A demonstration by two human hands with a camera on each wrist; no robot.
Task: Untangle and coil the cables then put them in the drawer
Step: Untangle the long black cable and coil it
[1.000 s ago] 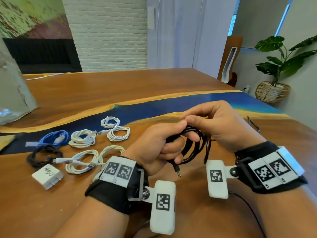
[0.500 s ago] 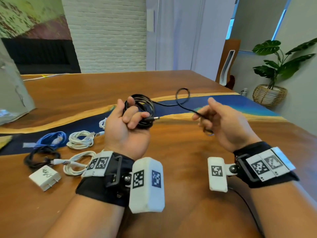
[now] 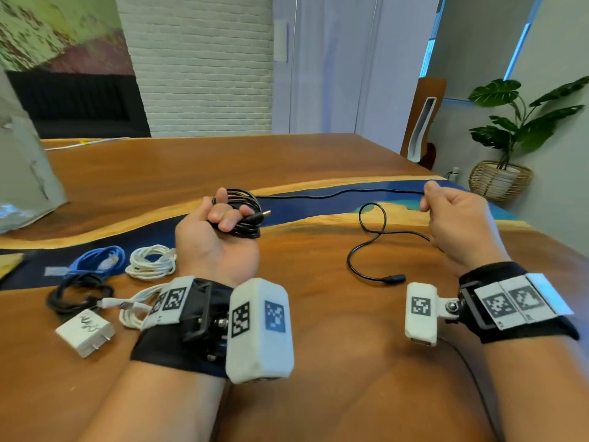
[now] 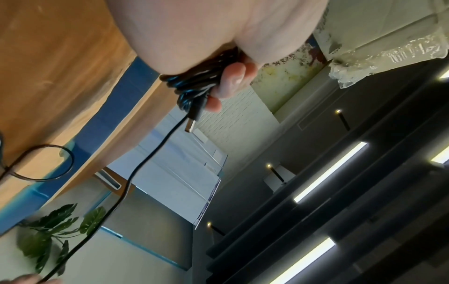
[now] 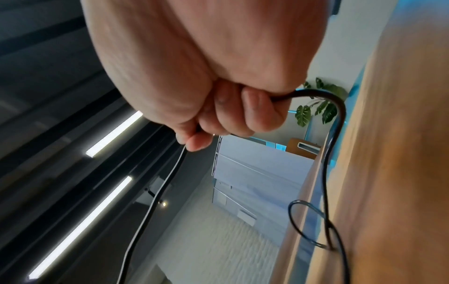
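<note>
My left hand (image 3: 223,218) is raised palm up and grips a coiled bundle of a black cable (image 3: 245,215), whose USB plug (image 4: 193,117) sticks out past the fingers. A straight run of this cable (image 3: 344,192) stretches rightward to my right hand (image 3: 446,215), which is closed in a fist round it. Below the right hand the cable's loose tail (image 3: 369,237) loops over the wooden table (image 3: 318,314) and ends in a small black plug (image 3: 395,278). The right wrist view shows the cable (image 5: 337,123) leaving the curled fingers (image 5: 257,113). No drawer is in view.
At the left of the table lie a blue coiled cable (image 3: 98,261), white coiled cables (image 3: 151,261), a black cable (image 3: 76,295) and a white charger (image 3: 84,330). A grey bag (image 3: 22,183) stands far left. A plant (image 3: 522,122) and basket (image 3: 500,183) are beyond the right edge.
The hands have parted: the right hand drew away to the right, pulling a length of cable straight from the coil. The loose tail now lies on the table.
</note>
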